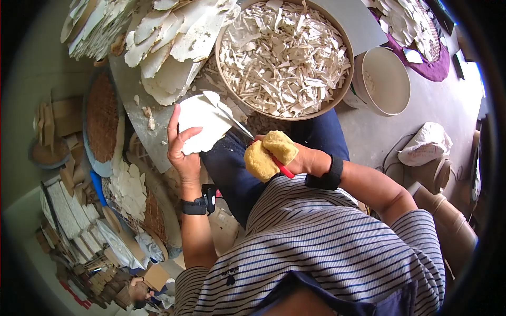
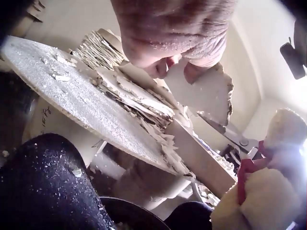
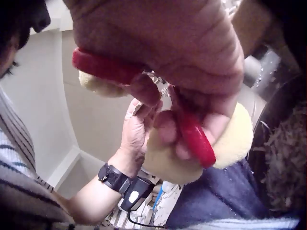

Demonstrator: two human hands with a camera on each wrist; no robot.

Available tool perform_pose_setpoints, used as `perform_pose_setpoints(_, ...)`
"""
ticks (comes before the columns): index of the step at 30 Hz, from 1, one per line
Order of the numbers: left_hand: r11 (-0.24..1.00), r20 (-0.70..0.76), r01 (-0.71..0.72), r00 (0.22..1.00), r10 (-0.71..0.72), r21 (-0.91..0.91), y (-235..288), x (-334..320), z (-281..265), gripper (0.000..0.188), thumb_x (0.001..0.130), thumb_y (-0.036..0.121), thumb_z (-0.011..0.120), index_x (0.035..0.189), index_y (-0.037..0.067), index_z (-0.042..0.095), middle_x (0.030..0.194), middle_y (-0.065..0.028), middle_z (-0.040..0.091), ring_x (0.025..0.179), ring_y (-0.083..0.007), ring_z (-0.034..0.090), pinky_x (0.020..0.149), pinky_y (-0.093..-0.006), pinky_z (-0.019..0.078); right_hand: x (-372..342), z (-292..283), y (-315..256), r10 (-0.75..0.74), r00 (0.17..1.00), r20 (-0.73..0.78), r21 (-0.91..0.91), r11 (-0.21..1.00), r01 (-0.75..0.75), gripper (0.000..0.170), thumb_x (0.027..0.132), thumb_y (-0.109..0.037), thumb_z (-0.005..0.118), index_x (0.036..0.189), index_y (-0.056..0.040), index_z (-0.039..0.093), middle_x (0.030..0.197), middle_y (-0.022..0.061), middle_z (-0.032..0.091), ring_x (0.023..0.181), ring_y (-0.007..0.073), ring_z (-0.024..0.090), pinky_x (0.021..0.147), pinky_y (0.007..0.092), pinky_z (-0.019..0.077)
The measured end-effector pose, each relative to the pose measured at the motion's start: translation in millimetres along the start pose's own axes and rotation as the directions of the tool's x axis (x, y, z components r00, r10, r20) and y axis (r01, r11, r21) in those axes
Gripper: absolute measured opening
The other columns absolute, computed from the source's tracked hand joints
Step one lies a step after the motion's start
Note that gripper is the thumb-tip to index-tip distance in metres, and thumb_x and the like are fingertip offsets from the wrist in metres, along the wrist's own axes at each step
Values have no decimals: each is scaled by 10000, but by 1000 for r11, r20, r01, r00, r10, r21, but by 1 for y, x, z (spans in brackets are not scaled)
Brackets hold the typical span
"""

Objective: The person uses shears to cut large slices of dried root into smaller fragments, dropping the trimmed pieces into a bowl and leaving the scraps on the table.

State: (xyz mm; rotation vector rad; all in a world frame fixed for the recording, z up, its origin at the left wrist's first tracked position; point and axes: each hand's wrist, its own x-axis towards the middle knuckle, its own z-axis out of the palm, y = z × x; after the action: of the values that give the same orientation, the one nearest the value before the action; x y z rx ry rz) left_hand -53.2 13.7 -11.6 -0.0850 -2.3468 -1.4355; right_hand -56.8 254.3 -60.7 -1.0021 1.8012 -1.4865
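The left hand (image 1: 184,150) pinches a flat white piece (image 1: 203,124) with a ragged edge between thumb and fingers; the left wrist view shows the same white piece (image 2: 204,93) hanging below the left hand (image 2: 175,28). Scissors with red handles (image 3: 194,134) and yellow sponge-like padding (image 1: 262,160) are gripped by the right hand (image 1: 301,158), its fingers curled through the handles in the right wrist view. The scissor blades (image 1: 232,117) point toward the white piece and lie at its right edge; whether they touch it cannot be told.
A round tray (image 1: 350,63) full of white slivers stands ahead, with a white bucket (image 1: 387,89) to its right. Stacked white sheets (image 1: 171,79) lie on the table at the front left. A white sack (image 1: 427,145) is at the right. The person's legs (image 1: 226,181) are below the hands.
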Motion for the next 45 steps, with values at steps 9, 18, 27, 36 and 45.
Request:
perform_pose_setpoints(9, 993, -140, 77, 988, -65, 84, -7, -2, 10, 184, 777, -32, 563, 938, 30, 626, 1127, -101, 563, 1074, -228, 524, 910, -321, 425, 3, 2, -2, 93, 988, -124, 111, 991, -80, 504, 767, -170, 688, 1196, -47, 454, 1103, 93, 555, 1034, 199, 540, 911, 303, 411)
perform_pose_setpoints(18, 496, 230, 679, 687, -689, -541, 17, -19, 13, 293, 883, 130, 519, 1152, 20, 485, 1050, -73, 588, 894, -164, 604, 712, -301, 526, 5, 9, 13, -175, 916, -360, -218, 971, 100, 239, 781, -158, 545, 980, -30, 572, 969, 176, 569, 933, 363, 531, 816, 401, 442)
perform_pose_setpoints(27, 554, 153, 641, 715, -682, -531, 21, -31, 22, 392, 865, 87, 526, 1233, -8, 432, 1058, -113, 588, 894, -182, 607, 728, -301, 522, 5, 6, 16, -121, 969, -216, -202, 976, 77, 214, 782, -160, 532, 942, -27, 582, 916, 158, 588, 893, 352, 546, 788, 391, 456)
perform_pose_setpoints(36, 666, -11, 570, 755, -655, -481, 24, -27, 40, 502, 862, 41, 489, 1333, 10, 316, 1084, -168, 568, 785, -245, 636, 597, -291, 534, 2, 11, 16, -262, 938, -226, -385, 909, 161, 205, 771, -196, 558, 896, -35, 576, 868, 143, 601, 803, 333, 584, 705, 386, 490)
perform_pose_setpoints(45, 614, 231, 688, 717, -658, -387, 24, -15, 21, 500, 830, 42, 515, 1310, 13, 376, 1083, -146, 574, 745, -213, 643, 527, -265, 537, 3, -9, 0, -231, 955, -183, -353, 923, 156, 250, 737, -186, 589, 949, -52, 592, 912, 130, 608, 870, 310, 585, 773, 358, 482)
